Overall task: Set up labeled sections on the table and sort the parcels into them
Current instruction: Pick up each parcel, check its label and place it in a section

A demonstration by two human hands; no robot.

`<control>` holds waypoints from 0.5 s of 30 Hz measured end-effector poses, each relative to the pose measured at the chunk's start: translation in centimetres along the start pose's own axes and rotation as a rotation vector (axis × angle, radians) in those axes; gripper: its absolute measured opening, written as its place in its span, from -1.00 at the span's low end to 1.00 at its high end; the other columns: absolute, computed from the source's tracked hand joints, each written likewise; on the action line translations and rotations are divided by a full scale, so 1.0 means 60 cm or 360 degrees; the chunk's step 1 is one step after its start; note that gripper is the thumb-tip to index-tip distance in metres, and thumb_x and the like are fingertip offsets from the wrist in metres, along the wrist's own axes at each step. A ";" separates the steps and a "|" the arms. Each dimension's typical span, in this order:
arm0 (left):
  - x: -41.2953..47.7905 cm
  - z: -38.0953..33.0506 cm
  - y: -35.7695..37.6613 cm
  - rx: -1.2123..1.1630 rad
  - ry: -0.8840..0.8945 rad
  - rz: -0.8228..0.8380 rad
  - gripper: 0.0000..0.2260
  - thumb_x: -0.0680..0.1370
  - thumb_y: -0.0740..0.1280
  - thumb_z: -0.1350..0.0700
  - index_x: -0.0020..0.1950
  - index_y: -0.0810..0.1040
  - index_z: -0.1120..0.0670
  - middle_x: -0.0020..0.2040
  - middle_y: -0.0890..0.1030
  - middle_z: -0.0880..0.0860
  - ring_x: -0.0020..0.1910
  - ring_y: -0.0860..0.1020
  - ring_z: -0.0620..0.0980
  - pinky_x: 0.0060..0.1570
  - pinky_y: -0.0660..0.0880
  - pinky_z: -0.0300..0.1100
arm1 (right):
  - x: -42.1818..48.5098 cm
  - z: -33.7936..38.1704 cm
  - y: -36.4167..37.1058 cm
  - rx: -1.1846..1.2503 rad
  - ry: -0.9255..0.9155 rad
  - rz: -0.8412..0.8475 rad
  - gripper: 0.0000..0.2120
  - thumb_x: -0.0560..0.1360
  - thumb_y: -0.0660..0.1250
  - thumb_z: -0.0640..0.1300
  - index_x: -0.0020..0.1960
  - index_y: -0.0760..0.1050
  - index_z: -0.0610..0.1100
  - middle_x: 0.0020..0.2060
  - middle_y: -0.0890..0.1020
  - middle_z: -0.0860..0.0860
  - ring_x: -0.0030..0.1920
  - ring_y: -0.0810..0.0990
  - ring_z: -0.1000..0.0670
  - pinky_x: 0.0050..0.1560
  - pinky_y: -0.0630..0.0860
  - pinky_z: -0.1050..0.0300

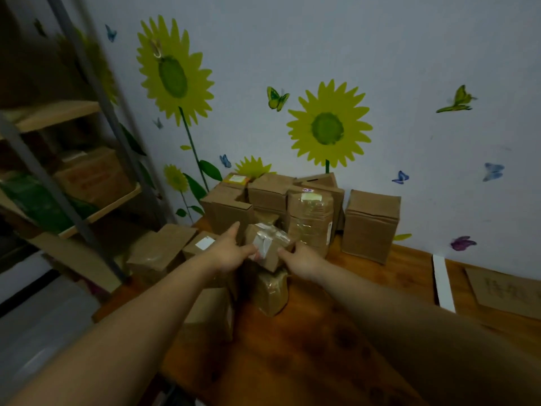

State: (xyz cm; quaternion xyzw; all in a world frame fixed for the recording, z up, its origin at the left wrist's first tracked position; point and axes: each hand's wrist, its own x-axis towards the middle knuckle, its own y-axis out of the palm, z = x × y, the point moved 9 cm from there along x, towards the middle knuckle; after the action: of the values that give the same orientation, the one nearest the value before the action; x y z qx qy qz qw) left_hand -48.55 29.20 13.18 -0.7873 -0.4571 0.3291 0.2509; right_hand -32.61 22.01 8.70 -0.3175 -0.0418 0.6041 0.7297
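— What does the small parcel (270, 247) look like?
— A brown cardboard cube tilted on one corner. It is wrapped in shiny clear tape, with a white label on the face turned toward the camera.
— Where is it?
— Lifted above the desk (307, 332), at the front of the stack of parcels (269, 194). It is right over a taped brown parcel (270, 291) standing on the wood.
— Who has it?
— Both hands. The left hand (229, 253) holds its left side, thumb against the label face. Its index finger (235, 228) sticks out straight toward the stack, and the rest are hidden behind the box. The right hand (304, 260) grips the lower right edge, fingers (285, 252) curled onto the cardboard. Both forearms reach in from the bottom corners.
— And around it?
— The stack sits against the wall (409, 68), which has sunflower and butterfly stickers. A tall box (370, 225) stands just right of the stack. Farther right, a white strip (443, 284) and a flat cardboard sheet (503, 291) with faint writing lie on the desk. A metal shelf rack (67, 186) with cartons stands at the left.
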 end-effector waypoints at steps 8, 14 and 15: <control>0.127 0.007 0.036 -0.0315 -0.0028 0.0248 -0.45 0.51 0.19 -0.24 0.40 0.28 0.02 0.10 0.55 -0.01 0.01 0.54 -0.01 -0.15 0.44 -0.17 | 0.040 -0.021 0.037 0.0556 0.0486 -0.0243 -0.58 0.64 0.07 0.11 0.15 0.53 -0.18 0.01 0.62 -0.07 -0.02 0.59 -0.01 -0.15 0.48 0.19; 0.139 0.026 -0.019 -0.0789 0.0167 0.0125 -0.89 0.55 0.30 0.11 0.04 0.42 0.04 0.01 0.55 0.09 -0.10 0.57 0.01 -0.28 0.50 -0.15 | 0.009 0.016 0.047 0.0748 0.0305 -0.0563 -0.67 0.58 0.25 -0.21 0.33 0.38 -0.18 0.19 0.58 -0.11 0.11 0.58 -0.07 -0.02 0.55 0.12; 0.136 0.026 -0.025 -0.0870 0.0228 0.0114 -0.82 0.52 0.32 0.22 0.09 0.42 0.08 0.03 0.55 0.10 -0.07 0.56 0.02 -0.23 0.52 -0.14 | 0.000 0.027 0.042 0.0770 0.0234 -0.0655 -0.62 0.55 0.28 -0.27 0.35 0.34 -0.17 0.21 0.56 -0.10 0.14 0.56 -0.06 0.07 0.54 0.09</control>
State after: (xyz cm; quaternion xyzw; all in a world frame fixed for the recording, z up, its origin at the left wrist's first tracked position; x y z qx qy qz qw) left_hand -47.55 37.23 10.88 -0.8626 -0.4819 0.1458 0.0491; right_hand -35.52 22.86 8.69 -0.1627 0.0926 0.4118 0.8918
